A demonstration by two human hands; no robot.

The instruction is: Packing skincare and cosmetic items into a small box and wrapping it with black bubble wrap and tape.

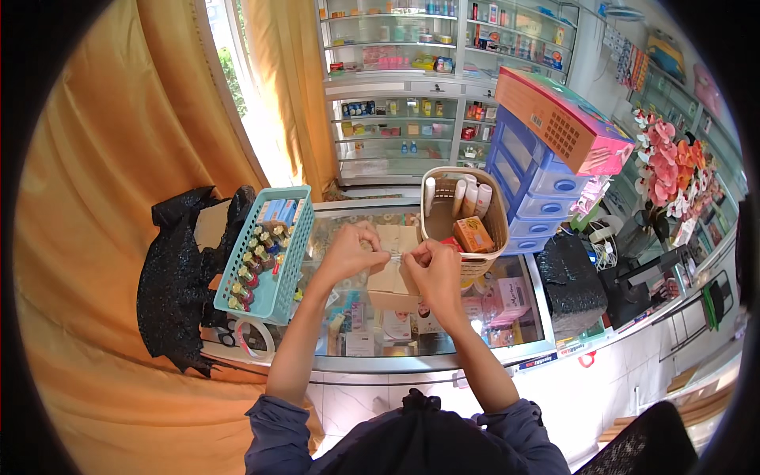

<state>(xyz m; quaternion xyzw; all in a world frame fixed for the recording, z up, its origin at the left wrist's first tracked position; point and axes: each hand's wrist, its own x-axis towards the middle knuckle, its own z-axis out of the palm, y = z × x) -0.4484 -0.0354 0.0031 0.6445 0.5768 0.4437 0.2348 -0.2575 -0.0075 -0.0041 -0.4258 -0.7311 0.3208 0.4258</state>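
A small cardboard box (393, 292) stands on the glass display counter in front of me. My left hand (354, 252) is over its left side and my right hand (437, 274) over its right side, with thumbs and fingertips pinched close together above the top. Something small and pale shows between the fingertips, too small to name. Left of the hands is a teal plastic basket (279, 303) with nail polish bottles (248, 277) and small blue-and-white boxes (278, 211). Beyond my right hand a beige basket (502, 208) holds white bottles (469, 199) and an orange box (474, 234).
Black plastic wrapping (172, 285) and a roll of tape (256, 338) lie at the left. Blue plastic drawers (537, 211), bearing a large pink box (558, 119), stand at the right, beside a black wrapped parcel (570, 285). Glass shelves (395, 139) are behind the glass-topped counter (415, 362).
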